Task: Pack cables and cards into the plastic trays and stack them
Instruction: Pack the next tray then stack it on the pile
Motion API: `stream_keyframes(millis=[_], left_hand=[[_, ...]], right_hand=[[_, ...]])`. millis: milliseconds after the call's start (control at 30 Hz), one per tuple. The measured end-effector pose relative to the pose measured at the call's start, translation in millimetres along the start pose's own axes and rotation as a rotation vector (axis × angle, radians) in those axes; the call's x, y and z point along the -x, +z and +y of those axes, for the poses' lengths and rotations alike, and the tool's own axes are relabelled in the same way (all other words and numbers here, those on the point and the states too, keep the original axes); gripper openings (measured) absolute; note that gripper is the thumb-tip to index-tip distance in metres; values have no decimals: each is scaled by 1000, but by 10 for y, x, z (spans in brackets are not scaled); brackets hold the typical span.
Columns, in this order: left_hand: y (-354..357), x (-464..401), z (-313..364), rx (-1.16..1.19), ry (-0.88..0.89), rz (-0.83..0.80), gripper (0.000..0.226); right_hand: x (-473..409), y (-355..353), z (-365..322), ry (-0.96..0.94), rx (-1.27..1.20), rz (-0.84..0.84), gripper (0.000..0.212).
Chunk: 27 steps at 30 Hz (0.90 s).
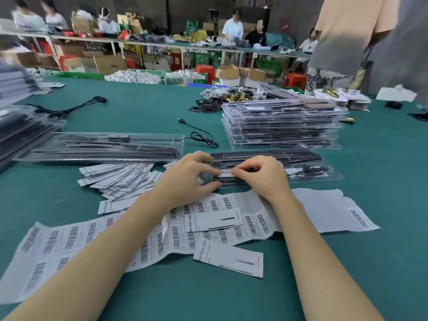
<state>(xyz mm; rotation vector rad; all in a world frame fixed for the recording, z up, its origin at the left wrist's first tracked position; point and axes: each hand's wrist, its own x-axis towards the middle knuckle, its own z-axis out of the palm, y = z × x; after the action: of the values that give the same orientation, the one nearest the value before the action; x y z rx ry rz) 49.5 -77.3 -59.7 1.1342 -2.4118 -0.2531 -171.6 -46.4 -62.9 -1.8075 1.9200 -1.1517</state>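
A clear plastic tray [308, 173] with black strips and a coiled cable lies in front of me on the green table. My left hand [187, 181] rests on its left end, fingers curled over the tray's edge. My right hand [261, 174] pinches a small barcode label [225, 173] on top of the tray. White "Grow Light" cards [228, 259] lie near me, and more are fanned out [118, 179] to the left. A loose black USB cable [199, 135] lies beyond the tray.
Barcode label sheets [76, 242] spread under my forearms. A filled tray [104, 147] lies at left. A tall stack of packed trays [282, 123] stands at right. Another black cable [69, 107] lies far left. A person [352, 42] stands at the table's far right.
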Motion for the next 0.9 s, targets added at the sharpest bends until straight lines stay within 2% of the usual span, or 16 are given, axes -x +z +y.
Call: stream_keyframes(millis=[133, 233, 300, 433, 500, 600, 667, 800, 900], left_hand=[[-42, -92, 19, 38, -189, 68, 35], [-69, -114, -4, 0, -349, -57, 49], [-88, -151, 49, -4, -390, -127, 59], [-159, -353, 172, 80, -506, -124, 47], [-213, -479, 186, 240, -621, -138, 53], [-308, -584, 174, 648, -819, -93, 68], [-311, -611, 149, 857, -887, -51, 59], [-206, -665, 170, 965, -877, -94, 47], [-170, -718, 235, 1073, -849, -145, 26]], right_hand=[[2, -4, 23, 25, -25, 21, 7], [15, 8, 9, 38, 1, 77, 6], [23, 2, -32, 26, 37, 99, 8], [19, 11, -117, 21, 123, 53, 15], [19, 5, -145, 27, 148, 56, 17], [-6, -68, -162, 74, 130, 143, 22], [-33, -150, -164, 139, 62, 249, 26], [-43, -220, -165, 230, 24, 354, 26], [-22, -199, -163, 248, 81, 395, 25]])
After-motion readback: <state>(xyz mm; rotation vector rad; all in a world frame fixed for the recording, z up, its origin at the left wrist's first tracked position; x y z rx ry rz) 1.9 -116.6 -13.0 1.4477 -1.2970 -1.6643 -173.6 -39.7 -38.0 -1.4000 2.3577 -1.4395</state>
